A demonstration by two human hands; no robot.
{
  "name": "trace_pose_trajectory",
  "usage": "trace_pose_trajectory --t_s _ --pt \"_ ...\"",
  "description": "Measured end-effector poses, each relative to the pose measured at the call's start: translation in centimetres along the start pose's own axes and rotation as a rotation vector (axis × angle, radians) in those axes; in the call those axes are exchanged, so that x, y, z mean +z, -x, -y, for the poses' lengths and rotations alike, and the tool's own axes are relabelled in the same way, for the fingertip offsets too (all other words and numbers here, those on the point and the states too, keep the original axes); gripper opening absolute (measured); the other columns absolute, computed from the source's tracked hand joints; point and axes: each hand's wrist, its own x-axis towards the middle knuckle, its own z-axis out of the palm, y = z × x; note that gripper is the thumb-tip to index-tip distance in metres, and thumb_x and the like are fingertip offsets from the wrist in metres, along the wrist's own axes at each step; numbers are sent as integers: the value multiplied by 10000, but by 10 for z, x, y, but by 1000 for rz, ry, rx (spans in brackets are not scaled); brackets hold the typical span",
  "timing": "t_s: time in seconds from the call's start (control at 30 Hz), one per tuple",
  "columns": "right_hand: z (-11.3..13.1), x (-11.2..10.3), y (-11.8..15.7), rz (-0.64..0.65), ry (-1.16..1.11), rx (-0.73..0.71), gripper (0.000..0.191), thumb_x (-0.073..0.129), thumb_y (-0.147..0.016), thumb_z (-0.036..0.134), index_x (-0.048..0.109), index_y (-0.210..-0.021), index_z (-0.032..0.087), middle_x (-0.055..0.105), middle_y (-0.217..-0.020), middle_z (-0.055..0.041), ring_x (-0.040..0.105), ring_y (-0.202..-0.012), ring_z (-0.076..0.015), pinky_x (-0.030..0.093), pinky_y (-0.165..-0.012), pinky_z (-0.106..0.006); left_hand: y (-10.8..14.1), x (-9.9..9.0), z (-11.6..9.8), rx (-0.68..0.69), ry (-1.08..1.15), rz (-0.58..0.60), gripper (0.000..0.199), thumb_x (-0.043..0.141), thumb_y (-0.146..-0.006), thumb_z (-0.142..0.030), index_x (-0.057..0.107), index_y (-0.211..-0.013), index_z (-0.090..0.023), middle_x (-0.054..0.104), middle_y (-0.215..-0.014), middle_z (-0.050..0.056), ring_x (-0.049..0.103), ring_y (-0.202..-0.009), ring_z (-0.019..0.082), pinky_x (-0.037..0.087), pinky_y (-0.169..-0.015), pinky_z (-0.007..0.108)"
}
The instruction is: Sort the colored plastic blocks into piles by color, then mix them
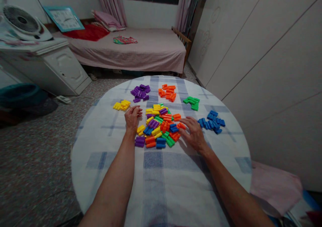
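A mixed pile of coloured plastic pieces (156,132) lies mid-table. Around its far side are separate groups: yellow pieces (121,105), purple pieces (140,93), orange pieces (168,92), green pieces (192,103) and blue pieces (212,122). My left hand (132,118) is at the pile's left edge, near the yellow group, its fingers curled together; whether anything is inside them is hidden. On the pile's right edge, my right hand (193,133) has its fingers apart, the fingertips beside an orange piece (181,125).
The round table (105,160) has a checked white and blue cloth. Beyond it stands a bed (151,49) with pink covers. A white cabinet (62,66) with a fan (23,20) is at the left; a wardrobe (264,52) rises at the right.
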Motion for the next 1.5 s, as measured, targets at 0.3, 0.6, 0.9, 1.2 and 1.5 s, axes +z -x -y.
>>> trace_pose_trajectory --t_s 0.3,0.6,0.9,1.2,1.5 --pt "24 32 8 37 16 -96 297 530 -894 270 609 -1154 152 628 -1090 -121 541 -1048 -255 426 -910 -401 -5 -2 7 42 -135 38 328 567 -721 -331 671 -950 -120 675 -762 42 596 -608 93 497 -613 224" --pt "74 7 9 230 17 -164 150 544 -876 252 585 -1003 182 567 -1139 -88 586 -925 -179 469 -736 -266 -4 5 -5 -6 -563 187 214 596 -610 -196 725 -762 -118 686 -684 40 618 -694 172 489 -692 285" --pt "102 20 14 371 217 -159 173 591 -839 230 581 -1002 173 632 -1010 -90 592 -891 -212 447 -756 -296 19 -22 -11 82 -557 170 292 552 -708 -374 701 -789 -136 667 -669 36 622 -682 166 479 -648 262" --pt "6 -26 -7 -11 340 175 365 498 -901 244 535 -1258 180 594 -1109 -130 567 -939 -234 418 -811 -339 35 -36 2 91 -348 124 426 559 -739 -507 685 -869 -121 687 -810 70 624 -680 148 500 -655 262" --pt "-50 -19 8 90 465 140 250 501 -897 311 652 -1079 227 617 -1197 -99 414 -1228 -297 246 -1008 -506 28 -36 9 71 -397 170 398 571 -746 -500 698 -865 -142 702 -816 69 635 -718 163 482 -647 256"
